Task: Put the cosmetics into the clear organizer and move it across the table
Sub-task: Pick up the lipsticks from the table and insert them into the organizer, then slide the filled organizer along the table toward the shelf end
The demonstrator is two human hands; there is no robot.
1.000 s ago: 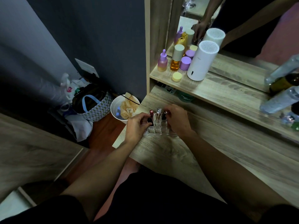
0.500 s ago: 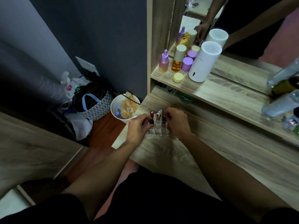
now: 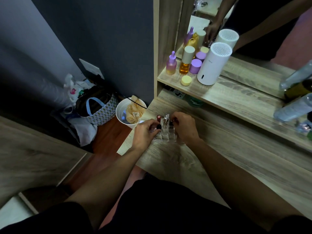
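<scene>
A clear organizer (image 3: 166,138) with small square slots stands near the left end of the wooden table (image 3: 219,159). Upright in its back slots are a red lipstick (image 3: 158,117), a silver lipstick (image 3: 166,117) and a dark lipstick (image 3: 171,123). A black-capped lipstick (image 3: 158,127) stands in a left slot. My left hand (image 3: 144,135) grips the organizer's left side, fingertips beside the black cap. My right hand (image 3: 185,128) grips its right side, fingers curled over the back right corner near the dark lipstick. The organizer's right wall is hidden.
A shelf (image 3: 228,97) above the table carries a purple dropper bottle (image 3: 171,64), an amber bottle (image 3: 185,62), purple jars, a yellow jar (image 3: 186,80) and a white cylinder (image 3: 213,64), with a mirror behind. Clear bottles (image 3: 293,107) lie at right. A white bin (image 3: 130,112) and bags stand on the floor at left.
Both hands stay on either side of the organizer, which rests in the same spot. The view has shifted slightly.
</scene>
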